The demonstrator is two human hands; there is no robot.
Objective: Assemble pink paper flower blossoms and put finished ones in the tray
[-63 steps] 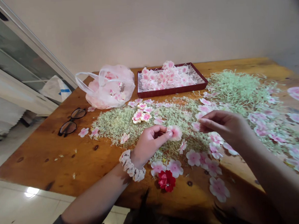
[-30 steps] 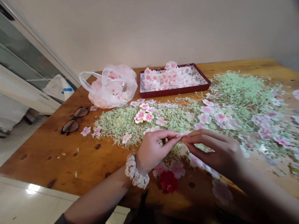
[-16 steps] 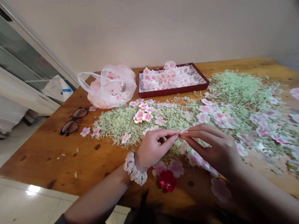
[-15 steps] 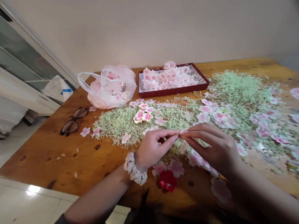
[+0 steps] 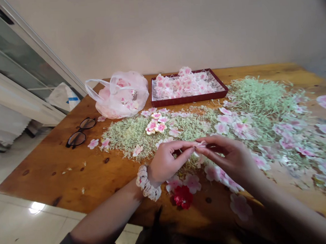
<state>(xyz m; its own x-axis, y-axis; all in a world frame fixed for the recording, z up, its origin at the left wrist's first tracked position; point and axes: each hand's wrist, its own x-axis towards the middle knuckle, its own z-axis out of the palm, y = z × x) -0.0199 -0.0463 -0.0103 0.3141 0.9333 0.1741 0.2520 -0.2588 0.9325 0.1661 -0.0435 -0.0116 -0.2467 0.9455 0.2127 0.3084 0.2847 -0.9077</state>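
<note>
Between the fingertips of both hands is a small pink artificial flower (image 5: 200, 144), mostly covered by the fingers. My left hand (image 5: 169, 160), with a pale scrunchie (image 5: 147, 183) at the wrist, pinches it from the left. From the right, my right hand (image 5: 233, 156) pinches it between thumb and fingers. Beneath the hands lies a bed of pale green stamen-like bits (image 5: 125, 135) strewn with pink petals. Nearer to me, a red flower (image 5: 183, 197) rests by flat pink petal pieces (image 5: 192, 182) on the wooden table (image 5: 106, 180).
A dark red box lid (image 5: 190, 99) full of pink flowers stands at the back, beside a clear plastic bag (image 5: 122, 95) of pink pieces. Eyeglasses (image 5: 77, 138) lie at the left. A mound of green strands (image 5: 263, 97) and many scattered petals (image 5: 288, 140) cover the right side.
My right hand has shifted slightly left and its fingers have curled closer around the pink flower, which shows a little more. My left hand has barely moved.
</note>
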